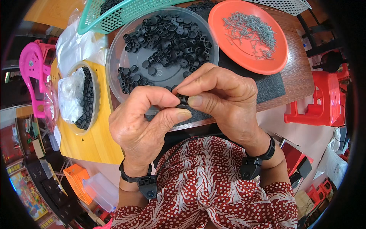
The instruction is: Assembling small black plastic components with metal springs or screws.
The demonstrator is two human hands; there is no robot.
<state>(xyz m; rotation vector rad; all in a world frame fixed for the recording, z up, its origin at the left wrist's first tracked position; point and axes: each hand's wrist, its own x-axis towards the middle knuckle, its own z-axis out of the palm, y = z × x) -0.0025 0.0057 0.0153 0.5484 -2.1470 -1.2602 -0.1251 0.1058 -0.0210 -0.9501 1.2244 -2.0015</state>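
Observation:
My left hand [146, 122] and my right hand [223, 99] meet above the table's near edge, fingertips pinched together on a small black plastic part [183, 101]. Most of the part is hidden by my thumbs and forefingers. Just beyond my hands lies a clear round tray [114, 65] with several similar black plastic parts [167, 36] piled in it. An orange plate [274, 61] at the back right carries a heap of small grey metal screws [251, 30]. Both wrists wear black bands.
A green mesh basket [114, 15] sits behind the tray. A clear bowl [93, 110] of black parts and a plastic bag rests on a yellow stool at left. Red plastic stools [320, 103] stand at right, a pink chair [32, 72] at left. A black mat [270, 87] covers the table.

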